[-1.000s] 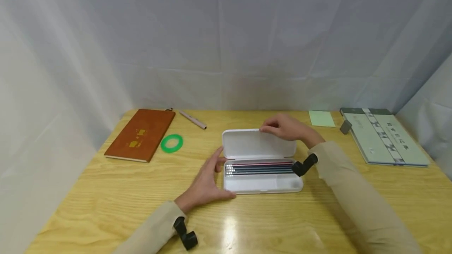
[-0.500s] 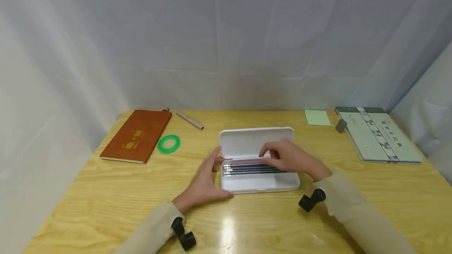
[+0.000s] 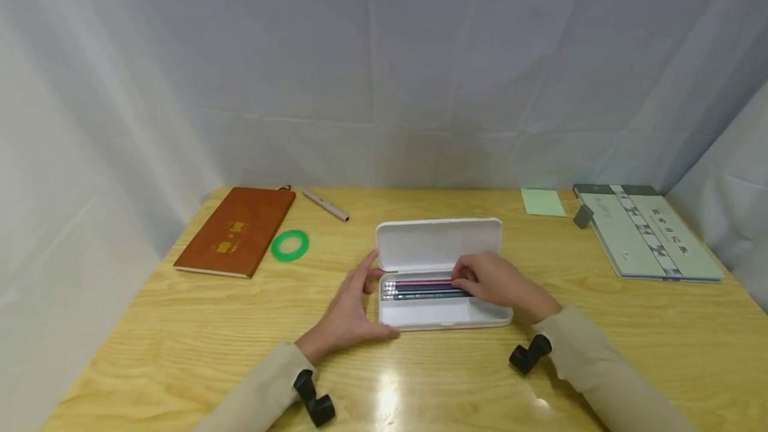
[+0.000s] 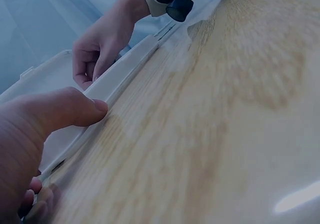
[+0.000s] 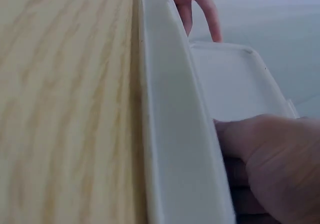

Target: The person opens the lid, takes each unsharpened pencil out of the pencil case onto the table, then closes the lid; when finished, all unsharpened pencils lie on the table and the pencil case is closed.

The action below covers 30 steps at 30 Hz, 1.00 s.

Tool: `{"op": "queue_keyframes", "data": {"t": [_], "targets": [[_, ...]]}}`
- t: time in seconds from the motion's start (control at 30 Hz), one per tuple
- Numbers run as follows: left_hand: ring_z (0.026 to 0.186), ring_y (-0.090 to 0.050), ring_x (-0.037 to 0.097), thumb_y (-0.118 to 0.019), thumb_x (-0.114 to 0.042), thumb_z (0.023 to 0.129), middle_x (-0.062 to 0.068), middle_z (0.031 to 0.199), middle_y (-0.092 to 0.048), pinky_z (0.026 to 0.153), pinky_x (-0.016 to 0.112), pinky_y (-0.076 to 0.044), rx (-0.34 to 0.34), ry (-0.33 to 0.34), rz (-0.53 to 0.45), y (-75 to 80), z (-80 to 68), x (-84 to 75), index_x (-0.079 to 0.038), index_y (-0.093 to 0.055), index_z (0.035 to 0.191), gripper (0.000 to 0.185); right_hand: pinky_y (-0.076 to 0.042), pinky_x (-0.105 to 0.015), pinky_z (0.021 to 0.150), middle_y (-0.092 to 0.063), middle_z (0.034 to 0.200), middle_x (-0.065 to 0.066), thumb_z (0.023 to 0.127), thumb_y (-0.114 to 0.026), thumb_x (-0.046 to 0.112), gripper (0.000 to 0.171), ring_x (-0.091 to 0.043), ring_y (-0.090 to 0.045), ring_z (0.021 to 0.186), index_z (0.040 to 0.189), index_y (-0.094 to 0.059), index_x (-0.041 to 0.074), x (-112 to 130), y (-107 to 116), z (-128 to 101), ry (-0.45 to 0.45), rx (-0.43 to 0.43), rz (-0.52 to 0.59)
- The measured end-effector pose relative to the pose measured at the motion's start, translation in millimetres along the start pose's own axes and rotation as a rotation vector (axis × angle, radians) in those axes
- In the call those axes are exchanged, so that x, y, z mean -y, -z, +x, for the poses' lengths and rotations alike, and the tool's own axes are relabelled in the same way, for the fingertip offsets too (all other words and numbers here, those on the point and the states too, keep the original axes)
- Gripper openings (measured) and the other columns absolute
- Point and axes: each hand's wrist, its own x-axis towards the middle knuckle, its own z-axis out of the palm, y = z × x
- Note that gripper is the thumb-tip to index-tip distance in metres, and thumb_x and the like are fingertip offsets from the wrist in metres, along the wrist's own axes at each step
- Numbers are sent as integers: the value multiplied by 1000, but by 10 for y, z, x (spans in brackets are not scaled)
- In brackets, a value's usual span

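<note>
An open white pencil case (image 3: 420, 315) lies on the wooden table, its lid (image 3: 438, 245) tilted back. Several pencils (image 3: 420, 290) with silvery ends at the left lie side by side in its rear part. My left hand (image 3: 351, 312) holds the case's left end, thumb at the front corner and fingers toward the back; the thumb (image 4: 75, 108) shows on the rim in the left wrist view. My right hand (image 3: 498, 282) reaches in from the right with curled fingers, thumb and forefinger pinching at a pencil. The case wall hides its fingertips in the left wrist view.
At the left lie a brown notebook (image 3: 237, 232), a green tape ring (image 3: 291, 245) and a pale pen (image 3: 325, 205). A pale green sticky note (image 3: 543, 202), a small grey block (image 3: 583, 216) and a light green book (image 3: 654, 235) lie at the right. A curtain (image 3: 384, 85) hangs behind.
My right hand has let go of the lid's top edge and come down to the pencils, then slightly right along them. My left hand keeps its place on the case.
</note>
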Motion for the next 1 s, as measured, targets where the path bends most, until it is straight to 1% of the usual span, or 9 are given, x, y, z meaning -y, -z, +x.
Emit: {"op": "queue_keyframes", "data": {"t": [0.13, 0.3, 0.4, 0.53, 0.7, 0.77, 0.83, 0.93, 1.0], "targets": [[100, -44, 14, -93, -27, 51, -1, 130, -55, 87, 31, -40, 5, 1, -3, -15, 9, -6, -25, -18, 154, 128, -36, -20, 55, -55, 67, 7, 90, -66, 17, 7, -3, -41, 59, 87, -64, 11, 39, 62, -16, -4, 0, -115], [100, -44, 15, -93, -27, 51, -1, 131, -55, 87, 32, -40, 6, 8, -6, -26, 3, -26, -23, -17, 154, 128, -33, -22, 53, -48, 63, 7, 92, -64, 18, 6, -5, -38, 56, 90, -66, 13, -23, 275, -186, -86, -39, -96], [100, -44, 15, -93, -27, 51, 1, 131, -55, 87, 32, -41, 11, 6, -10, -25, -8, -33, -21, -17, 154, 128, -31, -22, 52, -44, 61, 8, 92, -64, 17, 5, -4, -36, 55, 89, -67, 13, -171, 376, -409, -140, -72, -70], [99, -45, 15, -93, -26, 51, 1, 130, -55, 87, 32, -41, 7, 0, -7, -18, -11, -29, -21, -18, 154, 128, -30, -21, 50, -40, 58, 11, 91, -65, 16, 6, -1, -32, 52, 88, -69, 13, -431, 466, -781, -186, -137, -87], [99, -45, 15, -93, -27, 51, 0, 130, -55, 88, 33, -41, 6, -1, -1, -3, -7, -15, -21, -18, 154, 127, -27, -20, 48, -38, 54, 14, 86, -69, 9, 4, 3, -26, 49, 84, -69, 12, -759, 574, -1196, -165, -248, -176], [100, -45, 15, -93, -27, 52, 1, 131, -54, 89, 33, -41, 8, 1, 3, 0, -5, -10, -21, -18, 154, 126, -29, -21, 48, -41, 55, 15, 85, -70, 8, 5, 4, -27, 50, 83, -69, 12, -865, 586, -1297, -160, -261, -214], [101, -45, 15, -92, -27, 53, 1, 131, -54, 89, 33, -41, 9, 5, 4, 2, -2, -6, -21, -18, 154, 126, -31, -21, 50, -44, 56, 16, 84, -71, 9, 4, 4, -29, 52, 83, -68, 12, -943, 578, -1344, -161, -257, -256], [102, -45, 14, -92, -27, 53, 1, 131, -53, 90, 34, -41, 9, 2, 7, 0, 4, -5, -21, -18, 154, 125, -37, -23, 53, -55, 62, 15, 84, -71, 12, 3, 4, -38, 55, 83, -69, 11, -986, 568, -1336, -174, -238, -258], [102, -45, 14, -92, -27, 53, 0, 131, -53, 90, 34, -41, 12, 1, 8, -1, 5, -6, -22, -17, 154, 125, -39, -24, 54, -57, 63, 14, 84, -72, 11, 3, 4, -41, 55, 85, -70, 11, -972, 570, -1307, -176, -238, -252]]}}
